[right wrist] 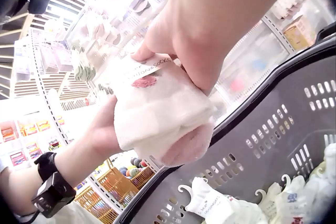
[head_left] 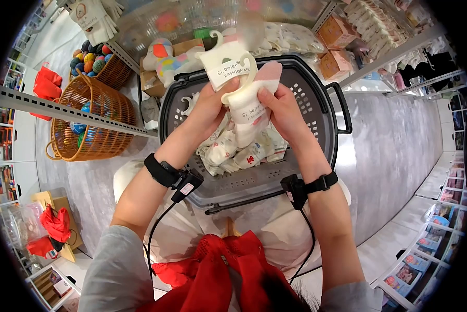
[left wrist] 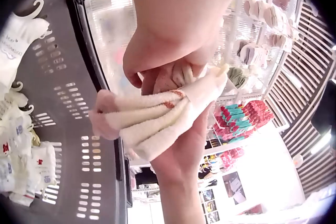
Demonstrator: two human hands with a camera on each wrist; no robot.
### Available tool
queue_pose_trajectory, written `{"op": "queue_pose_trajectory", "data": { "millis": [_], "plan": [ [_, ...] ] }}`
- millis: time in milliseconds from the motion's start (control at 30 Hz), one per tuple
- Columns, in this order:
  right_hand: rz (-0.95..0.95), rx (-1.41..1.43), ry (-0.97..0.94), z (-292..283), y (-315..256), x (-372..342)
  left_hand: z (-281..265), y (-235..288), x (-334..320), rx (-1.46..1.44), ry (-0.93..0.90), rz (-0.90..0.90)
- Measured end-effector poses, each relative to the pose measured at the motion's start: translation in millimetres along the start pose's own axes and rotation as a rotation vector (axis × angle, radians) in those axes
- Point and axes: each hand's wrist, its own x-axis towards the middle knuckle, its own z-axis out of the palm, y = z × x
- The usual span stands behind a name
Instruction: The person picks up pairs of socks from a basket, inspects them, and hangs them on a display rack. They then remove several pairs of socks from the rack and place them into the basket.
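White socks with pink toes and printed paper bands [head_left: 250, 112] are held between both hands above a grey basket [head_left: 192, 177]. The left hand [head_left: 208, 106] grips the packs from the left, its thumb by the band of the upper pack [head_left: 228, 65]. From the right, the right hand [head_left: 285, 109] pinches the front pack, thumb on its face. White hooks stick up from the packs. In the left wrist view the sock bundle [left wrist: 163, 111] hangs folded between the hands; in the right wrist view its band and a pink toe [right wrist: 189, 145] show.
More white sock packs [head_left: 238, 151] lie in the basket. Wicker baskets of balls [head_left: 96, 122] stand at the left beside a metal shelf rail [head_left: 72, 109]. Behind are a plush toy [head_left: 163, 60] and cardboard boxes [head_left: 335, 65]. Grey floor [head_left: 389, 156] runs along the right.
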Motion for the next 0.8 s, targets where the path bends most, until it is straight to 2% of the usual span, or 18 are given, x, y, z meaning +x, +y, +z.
{"op": "queue_pose_trajectory", "data": {
  "millis": [133, 300, 533, 733, 800],
  "plan": [
    [0.002, -0.041, -0.001, -3, 1, 0, 1, -8, 0, -0.113, 0.032, -0.153],
    [0.099, -0.065, -0.058, 0, -10, -2, 3, 1, -3, 0.006, 0.002, -0.004],
    [0.02, -0.152, -0.06, -4, -8, -1, 0, 2, -1, 0.052, -0.04, 0.056],
    [-0.003, -0.074, 0.013, 2, -7, 0, -5, -2, 4, 0.078, 0.168, -0.013],
    [-0.001, -0.077, 0.029, -1, -5, 1, -4, -3, 4, 0.036, 0.168, -0.116]
  ]
}}
